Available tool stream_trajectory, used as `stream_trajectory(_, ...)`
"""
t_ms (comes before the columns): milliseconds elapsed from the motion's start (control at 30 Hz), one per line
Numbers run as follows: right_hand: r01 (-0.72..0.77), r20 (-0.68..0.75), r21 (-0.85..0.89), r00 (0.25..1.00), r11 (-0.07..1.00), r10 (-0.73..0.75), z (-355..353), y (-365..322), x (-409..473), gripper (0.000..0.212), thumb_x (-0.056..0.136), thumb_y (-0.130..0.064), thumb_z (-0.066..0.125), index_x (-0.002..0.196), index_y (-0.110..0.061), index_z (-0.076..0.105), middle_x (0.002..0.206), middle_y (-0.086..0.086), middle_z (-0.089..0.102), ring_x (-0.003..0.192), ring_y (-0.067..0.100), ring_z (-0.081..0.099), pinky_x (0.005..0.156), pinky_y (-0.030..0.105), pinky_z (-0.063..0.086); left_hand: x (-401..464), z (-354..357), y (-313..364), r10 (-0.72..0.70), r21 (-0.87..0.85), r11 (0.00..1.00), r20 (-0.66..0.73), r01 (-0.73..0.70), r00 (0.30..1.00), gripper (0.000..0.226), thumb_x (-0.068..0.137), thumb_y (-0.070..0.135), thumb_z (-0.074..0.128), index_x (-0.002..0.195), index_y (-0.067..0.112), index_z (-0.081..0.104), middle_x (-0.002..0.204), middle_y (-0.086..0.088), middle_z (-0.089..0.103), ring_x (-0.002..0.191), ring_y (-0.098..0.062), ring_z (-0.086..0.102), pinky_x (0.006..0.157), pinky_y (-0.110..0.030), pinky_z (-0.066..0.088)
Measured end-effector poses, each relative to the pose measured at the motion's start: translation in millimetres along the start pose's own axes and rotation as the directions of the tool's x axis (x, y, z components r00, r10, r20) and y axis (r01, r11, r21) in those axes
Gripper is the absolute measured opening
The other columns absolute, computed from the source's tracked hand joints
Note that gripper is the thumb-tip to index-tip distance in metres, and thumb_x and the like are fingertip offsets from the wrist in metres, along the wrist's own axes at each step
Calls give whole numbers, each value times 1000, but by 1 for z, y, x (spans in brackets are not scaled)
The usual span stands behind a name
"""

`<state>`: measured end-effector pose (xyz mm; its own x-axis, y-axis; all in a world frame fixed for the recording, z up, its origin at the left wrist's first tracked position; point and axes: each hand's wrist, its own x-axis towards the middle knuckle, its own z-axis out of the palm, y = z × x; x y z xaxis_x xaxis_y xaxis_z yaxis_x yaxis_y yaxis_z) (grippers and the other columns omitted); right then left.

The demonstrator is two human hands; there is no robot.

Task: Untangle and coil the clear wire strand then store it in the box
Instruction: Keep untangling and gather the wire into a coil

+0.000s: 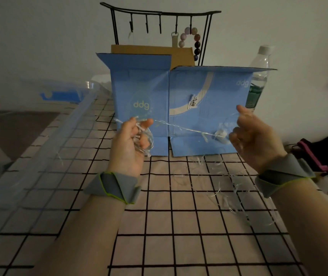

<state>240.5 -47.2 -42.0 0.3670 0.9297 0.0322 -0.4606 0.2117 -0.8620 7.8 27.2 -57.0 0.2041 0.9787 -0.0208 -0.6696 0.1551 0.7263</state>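
Observation:
A clear wire strand (187, 129) with small tufts along it stretches taut between my two hands, in front of the blue cardboard box (199, 90). My left hand (131, 142) holds a small coil of the strand wound round its curled fingers. My right hand (252, 134) pinches the other end, beside a small white piece on the strand. More of the strand lies loose and tangled on the checked tablecloth (159, 226) below my right hand. The box stands upright with its top flaps open.
A clear plastic storage bin (45, 136) with a blue-clipped lid runs along the left. Behind the box stand a black hook rack (159, 12) with a bead bracelet and a water bottle (258, 76). Dark fabric lies at the right edge.

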Motion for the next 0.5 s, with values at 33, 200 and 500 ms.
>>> stream_trajectory(33,44,-19,-185,999,982,-48,1,1,-1,21,90,-3,45,93,-20,56,52,-10,42,42,3,34,53,15,40,1,-1,1,0,-37,999,2,0,1000,40,96,21,39,58,18,52,63,2,68,34,-2,32,37,-13,26)
stream_trajectory(200,90,-136,-804,934,587,-329,-8,1,-4,24,83,0,58,70,-19,53,74,13,52,67,22,46,63,30,38,7,-8,13,41,-170,984,-30,-46,999,65,96,24,37,35,16,57,55,7,60,34,-2,37,38,-11,28)
stream_trajectory(500,134,112,-990,923,-33,369,-11,-7,-15,52,78,9,48,106,-34,54,108,3,50,103,20,47,85,31,41,7,-6,9,115,-20,993,-44,-116,992,33,96,20,40,64,18,48,51,6,54,36,-4,36,38,-15,29)
